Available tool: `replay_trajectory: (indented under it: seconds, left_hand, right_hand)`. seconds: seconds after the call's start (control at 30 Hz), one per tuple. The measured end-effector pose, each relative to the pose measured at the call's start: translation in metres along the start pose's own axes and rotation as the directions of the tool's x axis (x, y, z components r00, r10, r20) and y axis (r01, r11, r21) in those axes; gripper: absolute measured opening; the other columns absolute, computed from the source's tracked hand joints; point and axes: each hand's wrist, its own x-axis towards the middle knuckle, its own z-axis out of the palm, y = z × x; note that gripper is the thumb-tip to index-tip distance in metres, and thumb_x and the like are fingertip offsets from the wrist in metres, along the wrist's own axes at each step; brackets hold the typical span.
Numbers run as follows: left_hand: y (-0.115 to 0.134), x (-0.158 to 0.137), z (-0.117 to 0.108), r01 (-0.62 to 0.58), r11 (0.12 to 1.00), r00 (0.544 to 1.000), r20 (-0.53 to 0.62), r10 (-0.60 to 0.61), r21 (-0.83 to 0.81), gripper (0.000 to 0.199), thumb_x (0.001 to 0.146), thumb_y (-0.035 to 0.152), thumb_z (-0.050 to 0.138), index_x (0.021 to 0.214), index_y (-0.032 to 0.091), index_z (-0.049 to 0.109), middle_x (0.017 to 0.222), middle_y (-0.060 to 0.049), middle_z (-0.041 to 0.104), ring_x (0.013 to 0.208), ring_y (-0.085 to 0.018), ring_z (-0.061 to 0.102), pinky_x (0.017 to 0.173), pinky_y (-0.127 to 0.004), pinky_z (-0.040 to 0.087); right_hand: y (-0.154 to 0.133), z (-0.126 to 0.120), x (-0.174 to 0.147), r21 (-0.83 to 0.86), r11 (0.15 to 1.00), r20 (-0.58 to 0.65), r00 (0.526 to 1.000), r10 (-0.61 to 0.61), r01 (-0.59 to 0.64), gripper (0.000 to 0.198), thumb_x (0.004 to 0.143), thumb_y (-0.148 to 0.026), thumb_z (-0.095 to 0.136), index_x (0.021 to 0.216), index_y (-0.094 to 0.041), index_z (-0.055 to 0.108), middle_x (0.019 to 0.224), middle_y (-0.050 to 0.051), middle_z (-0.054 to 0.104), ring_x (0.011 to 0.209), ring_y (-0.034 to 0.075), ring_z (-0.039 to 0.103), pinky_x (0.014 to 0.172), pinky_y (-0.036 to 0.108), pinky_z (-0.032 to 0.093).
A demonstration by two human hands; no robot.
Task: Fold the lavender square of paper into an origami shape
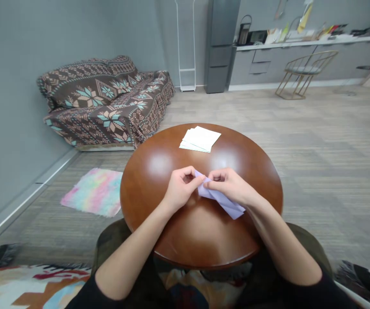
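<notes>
A: Item one, and its place?

B: One lilac paper [226, 203], folded, creased along its length. Held at about the middle of the round table [200, 246], on the wearer's side of a loose stack of white sheets [200, 138].

A: Long axis?

B: Slanted. Far-left end up between the two hands; near-right end running out below the right hand [229, 185], toward the right forearm [270, 223]. Whether that lower end touches the wood: cannot tell.

A: Hands, condition?

B: Two, bare, close together, both engaged. Left hand [181, 188]: thumb and fingers pinched on the far-left end. Right hand: thumb and fingers pinched on the upper edge, just beside the left thumb. Contact between them behind the fold: hidden.

A: Nearer to the bulk?

B: The right. Most of the length lies on its side, below the palm; the left has the end only.

A: The white sheets?

B: Fanned a little, toward the far rim, apart from both hands. Neither touches them.
</notes>
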Motion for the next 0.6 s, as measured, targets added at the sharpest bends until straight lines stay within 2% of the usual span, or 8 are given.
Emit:
replay_trajectory:
  seconds: [0.17,0.43,0.6]
  left_hand:
    - [0.0019,0.0017,-0.0026,-0.02,1.0,0.999,-0.038,0.019,-0.015,0.03,0.079,0.034,0.076,0.061,0.016,0.062,0.06,0.001,0.057,0.058,-0.012,0.05,0.058,-0.025,0.04]
    - [0.0005,0.0003,-0.0038,-0.036,0.999,0.999,-0.023,0.036,-0.012,0.028,0.081,0.032,0.076,0.063,0.016,0.062,0.062,0.0,0.058,0.06,-0.012,0.05,0.06,-0.025,0.041]
    - [0.0016,0.0009,-0.0057,-0.045,0.999,0.997,-0.069,0.043,-0.018,0.029,0.08,0.033,0.076,0.063,0.016,0.061,0.062,0.001,0.057,0.06,-0.012,0.051,0.059,-0.025,0.042]
  right_hand:
    - [0.0005,-0.0008,-0.0011,-0.055,0.998,0.028,0.999,0.033,-0.032,0.021,0.076,-0.027,0.061,0.061,-0.019,0.049,0.058,-0.006,0.043,0.055,0.009,0.038,0.05,0.024,0.026]
    - [-0.0002,-0.0054,-0.0028,-0.107,0.994,0.057,0.997,0.044,-0.038,0.015,0.076,-0.023,0.059,0.064,-0.019,0.051,0.06,-0.005,0.043,0.056,0.009,0.037,0.05,0.024,0.027]
    - [-0.0006,-0.0065,-0.0048,-0.156,0.984,0.066,0.993,0.098,-0.087,0.014,0.076,-0.025,0.059,0.066,-0.019,0.053,0.058,-0.006,0.041,0.052,0.01,0.036,0.047,0.025,0.025]
